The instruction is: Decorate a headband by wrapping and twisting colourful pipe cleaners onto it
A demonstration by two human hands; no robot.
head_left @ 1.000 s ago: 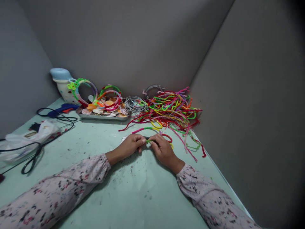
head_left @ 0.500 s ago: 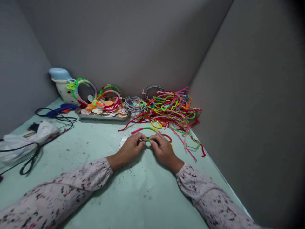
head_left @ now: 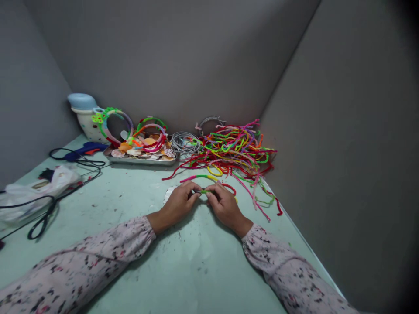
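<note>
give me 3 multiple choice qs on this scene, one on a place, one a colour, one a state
1. Where is the metal tray of seashells relative to the pipe cleaner heap? A) right of it B) left of it C) on top of it
2. What colour is the pipe cleaner between the left hand and right hand? A) blue B) white C) green
3. What state is the plastic bag in? A) crumpled on the table B) hanging on the wall C) folded in the tray

1 B: the tray sits left of the heap.
2 C: green shows between the hands.
3 A: it lies crumpled at the table's left.

L hand [head_left: 175,207] w/ wrist a bit lower in view vs 1 sec ago
</note>
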